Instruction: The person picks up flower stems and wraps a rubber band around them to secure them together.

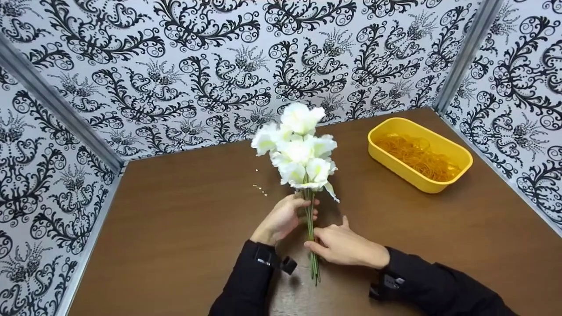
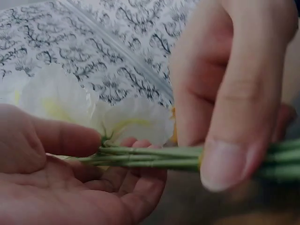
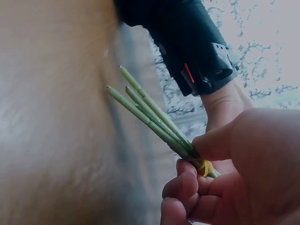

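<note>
Head view: both hands pinch flower stems; no readable writing.

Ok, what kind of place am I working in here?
Probably a staged recording booth, not a home or flower shop: a bare brown table boxed in by patterned wall panels with metal corner strips. The only supplies are white flowers and a yellow tub of rubber bands.

Matt wood-look table, glossy yellow plastic tray, cloth-like white flowers, smooth plastic-looking green stems.
</note>
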The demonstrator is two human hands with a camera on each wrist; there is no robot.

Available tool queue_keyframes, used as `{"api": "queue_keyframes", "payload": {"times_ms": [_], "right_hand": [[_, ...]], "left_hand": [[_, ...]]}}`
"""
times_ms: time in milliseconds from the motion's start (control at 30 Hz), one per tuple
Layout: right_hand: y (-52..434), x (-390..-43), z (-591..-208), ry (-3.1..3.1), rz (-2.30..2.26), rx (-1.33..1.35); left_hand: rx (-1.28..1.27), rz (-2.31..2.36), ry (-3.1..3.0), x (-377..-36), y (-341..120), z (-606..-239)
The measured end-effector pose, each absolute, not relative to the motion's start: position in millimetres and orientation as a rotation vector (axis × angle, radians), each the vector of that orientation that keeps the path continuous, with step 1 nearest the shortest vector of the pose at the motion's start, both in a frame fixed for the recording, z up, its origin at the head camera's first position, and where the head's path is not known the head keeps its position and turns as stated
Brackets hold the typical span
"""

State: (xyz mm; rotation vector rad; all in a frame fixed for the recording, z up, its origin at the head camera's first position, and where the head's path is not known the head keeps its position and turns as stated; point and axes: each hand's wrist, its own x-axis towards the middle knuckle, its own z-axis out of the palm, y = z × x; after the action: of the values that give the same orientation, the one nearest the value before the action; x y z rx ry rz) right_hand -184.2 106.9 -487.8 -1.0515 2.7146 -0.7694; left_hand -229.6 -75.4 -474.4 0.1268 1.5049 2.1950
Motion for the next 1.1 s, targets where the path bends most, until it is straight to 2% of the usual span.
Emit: {"api": "queue_keyframes", "payload": {"times_ms": [200, 433, 1100], "right_hand": [[110, -190, -496, 2.776, -0.763, -1.040], [105, -191, -500, 2.795, -0.706, -1.032], [105, -190, -503, 2.800, -0.650, -1.032]], "left_hand": [[0.211, 2.039, 1.645, -236, -78, -497], [0.213, 2.060, 1.630, -240, -88, -516], [0.226, 2.178, 1.537, -241, -88, -523]]}}
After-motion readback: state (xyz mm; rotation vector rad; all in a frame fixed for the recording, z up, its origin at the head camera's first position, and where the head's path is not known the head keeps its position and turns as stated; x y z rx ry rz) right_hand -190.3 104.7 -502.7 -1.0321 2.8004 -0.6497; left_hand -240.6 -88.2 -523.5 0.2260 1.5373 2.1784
